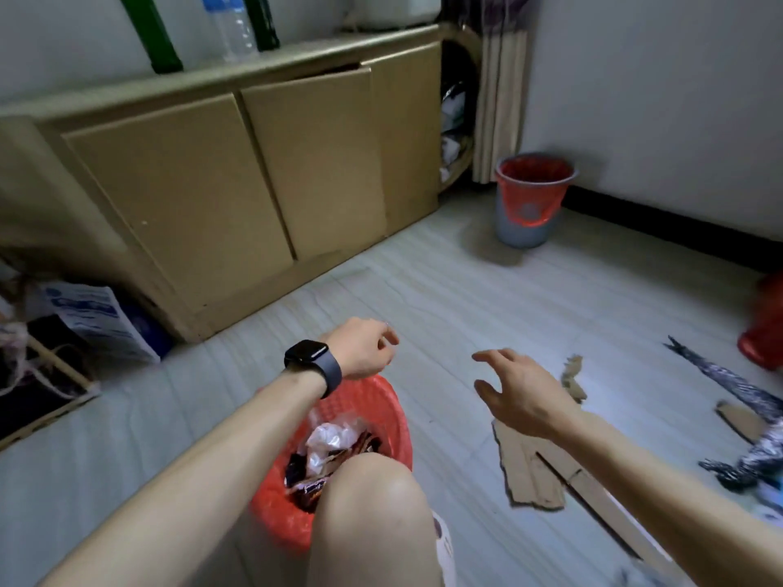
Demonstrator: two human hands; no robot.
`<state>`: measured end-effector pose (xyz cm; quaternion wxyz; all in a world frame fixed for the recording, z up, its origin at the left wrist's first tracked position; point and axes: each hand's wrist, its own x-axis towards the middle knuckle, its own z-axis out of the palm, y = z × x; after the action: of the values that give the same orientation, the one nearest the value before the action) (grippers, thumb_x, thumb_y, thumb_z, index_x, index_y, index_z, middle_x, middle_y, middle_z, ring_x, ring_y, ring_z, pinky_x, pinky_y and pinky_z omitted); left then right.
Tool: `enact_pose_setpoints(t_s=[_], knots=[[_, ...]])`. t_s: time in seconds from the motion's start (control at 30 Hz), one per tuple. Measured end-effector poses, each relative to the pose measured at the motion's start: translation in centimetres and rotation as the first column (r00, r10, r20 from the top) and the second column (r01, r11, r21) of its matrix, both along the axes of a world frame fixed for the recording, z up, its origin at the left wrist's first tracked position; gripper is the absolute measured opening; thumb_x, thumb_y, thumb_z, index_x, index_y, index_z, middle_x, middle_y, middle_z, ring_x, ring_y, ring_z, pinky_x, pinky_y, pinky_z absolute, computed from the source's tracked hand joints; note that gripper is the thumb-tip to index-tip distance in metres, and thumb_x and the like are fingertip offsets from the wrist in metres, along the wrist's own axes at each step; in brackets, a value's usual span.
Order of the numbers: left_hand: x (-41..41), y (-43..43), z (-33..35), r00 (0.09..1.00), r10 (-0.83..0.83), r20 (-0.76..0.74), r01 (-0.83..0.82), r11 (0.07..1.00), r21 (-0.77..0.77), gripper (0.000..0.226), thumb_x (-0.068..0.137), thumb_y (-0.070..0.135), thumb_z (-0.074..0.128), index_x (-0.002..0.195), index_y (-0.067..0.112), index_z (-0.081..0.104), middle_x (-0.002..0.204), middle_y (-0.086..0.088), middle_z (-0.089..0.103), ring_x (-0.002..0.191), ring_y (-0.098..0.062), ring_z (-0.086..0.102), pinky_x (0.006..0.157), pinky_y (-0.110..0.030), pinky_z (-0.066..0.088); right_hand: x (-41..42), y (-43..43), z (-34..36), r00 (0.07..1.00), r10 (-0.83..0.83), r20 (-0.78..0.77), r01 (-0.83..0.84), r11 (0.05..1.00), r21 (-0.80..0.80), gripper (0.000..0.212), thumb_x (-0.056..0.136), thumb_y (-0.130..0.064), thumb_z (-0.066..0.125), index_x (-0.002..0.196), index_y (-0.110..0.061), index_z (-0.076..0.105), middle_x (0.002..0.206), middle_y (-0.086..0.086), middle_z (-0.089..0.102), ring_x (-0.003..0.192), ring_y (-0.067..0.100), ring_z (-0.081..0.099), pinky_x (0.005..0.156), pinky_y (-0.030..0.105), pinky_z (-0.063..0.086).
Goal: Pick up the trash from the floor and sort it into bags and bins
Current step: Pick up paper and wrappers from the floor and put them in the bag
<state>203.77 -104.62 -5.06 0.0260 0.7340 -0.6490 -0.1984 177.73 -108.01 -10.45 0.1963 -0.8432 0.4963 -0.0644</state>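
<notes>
While the right hand point(521, 396) is hovering with fingers spread and empty just above the torn cardboard point(534, 472) on the floor, the left hand point(364, 349) is hanging loosely curled, holding nothing, over the red mesh basket point(381, 400). Pinching the flat, stiff, ragged-edged sheet at a lifted corner is probably going to work best; crinkly wrappers point(330, 442) are filling the basket.

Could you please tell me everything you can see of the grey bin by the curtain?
The grey bin is a round, plastic-looking bucket that narrows toward its base. A red bag lines it, folded over the rim and hanging down the front. It stands upright on the floor, close before the curtain, right of the cabinet. Its contents cannot be seen.
</notes>
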Motion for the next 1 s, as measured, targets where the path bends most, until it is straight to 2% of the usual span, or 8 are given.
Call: enact_pose_setpoints(t_s=[0.13,0.23,0.4,0.53,0.63,0.7,0.83,1.0], knots=[[-10.8,-2.8,3.9,0.968,-0.248,-0.041,0.240,0.961,-0.137,0.031,0.090,0.040,0.050,0.117,0.033,0.064,0.112,0.010,0.069,0.104,-0.017,0.064,0.092,-0.033,0.051,-8.1,0.4,3.9,0.997,-0.070,-0.015,0.068,0.989,-0.130,0.041,0.098,-0.043,0.049,0.139,-0.039,0.046,0.143,-0.006,0.048,0.130,0.021,0.045,0.103,0.042,0.045],[-19.4,-3.8,5.4,0.908,-0.419,-0.034,0.404,0.893,-0.199,0.030,0.094,0.035,0.051,0.121,0.031,0.064,0.116,0.006,0.069,0.108,-0.016,0.063,0.092,-0.029,0.050,-15.3,1.6,6.6,0.988,-0.156,-0.013,0.150,0.968,-0.201,0.038,0.098,-0.041,0.050,0.135,-0.039,0.051,0.141,-0.007,0.050,0.130,0.018,0.044,0.107,0.038,0.041],[-31.8,-3.9,5.3,0.800,-0.600,-0.024,0.589,0.792,-0.162,0.030,0.096,0.033,0.051,0.123,0.030,0.063,0.122,0.003,0.067,0.109,-0.018,0.062,0.093,-0.030,0.049,-28.1,6.3,9.5,0.907,-0.414,0.075,0.419,0.870,-0.261,0.034,0.094,-0.037,0.057,0.127,-0.035,0.062,0.131,-0.006,0.058,0.121,0.019,0.052,0.105,0.037,0.043],[-40.2,-3.0,2.7,0.723,-0.689,-0.042,0.680,0.722,-0.126,0.030,0.096,0.028,0.052,0.123,0.025,0.064,0.120,0.000,0.068,0.109,-0.020,0.063,0.090,-0.028,0.049,-37.3,11.7,8.5,0.756,-0.625,0.196,0.654,0.730,-0.197,0.030,0.090,-0.033,0.061,0.119,-0.032,0.067,0.122,-0.007,0.064,0.114,0.017,0.058,0.101,0.035,0.046],[-45.1,-2.4,-1.3,0.681,-0.730,-0.057,0.729,0.684,-0.042,0.028,0.093,0.030,0.052,0.118,0.028,0.066,0.116,0.000,0.069,0.105,-0.022,0.064,0.087,-0.031,0.052,-41.9,15.3,5.7,0.654,-0.729,0.202,0.756,0.644,-0.120,0.027,0.092,-0.026,0.062,0.118,-0.026,0.068,0.116,-0.005,0.066,0.109,0.013,0.058,0.091,0.024,0.041],[-47.8,-2.0,-4.3,0.656,-0.751,-0.068,0.754,0.656,0.024,0.028,0.092,0.029,0.051,0.114,0.028,0.067,0.114,-0.001,0.070,0.103,-0.024,0.064,0.085,-0.034,0.054,-44.1,17.3,3.0,0.596,-0.782,0.181,0.800,0.597,-0.057,0.028,0.093,-0.027,0.061,0.120,-0.026,0.066,0.116,-0.006,0.066,0.108,0.012,0.058,0.091,0.025,0.042],[-51.1,-1.6,-10.0,0.628,-0.775,-0.070,0.775,0.616,0.141,0.033,0.091,0.029,0.049,0.120,0.032,0.064,0.124,-0.001,0.065,0.110,-0.022,0.060,0.088,-0.029,0.049,-47.2,19.9,-2.9,0.502,-0.858,0.111,0.855,0.511,0.082,0.032,0.094,-0.030,0.059,0.125,-0.026,0.063,0.122,-0.006,0.064,0.112,0.014,0.058,0.095,0.031,0.046],[-52.8,-1.9,-16.7,0.630,-0.771,-0.097,0.753,0.576,0.318,0.037,0.088,0.028,0.048,0.122,0.031,0.063,0.126,-0.001,0.065,0.113,-0.021,0.061,0.092,-0.029,0.050,-49.7,21.8,-11.0,0.405,-0.914,-0.033,0.892,0.387,0.232,0.034,0.094,-0.030,0.058,0.128,-0.024,0.061,0.124,0.001,0.065,0.113,0.019,0.059,0.089,0.029,0.044]])
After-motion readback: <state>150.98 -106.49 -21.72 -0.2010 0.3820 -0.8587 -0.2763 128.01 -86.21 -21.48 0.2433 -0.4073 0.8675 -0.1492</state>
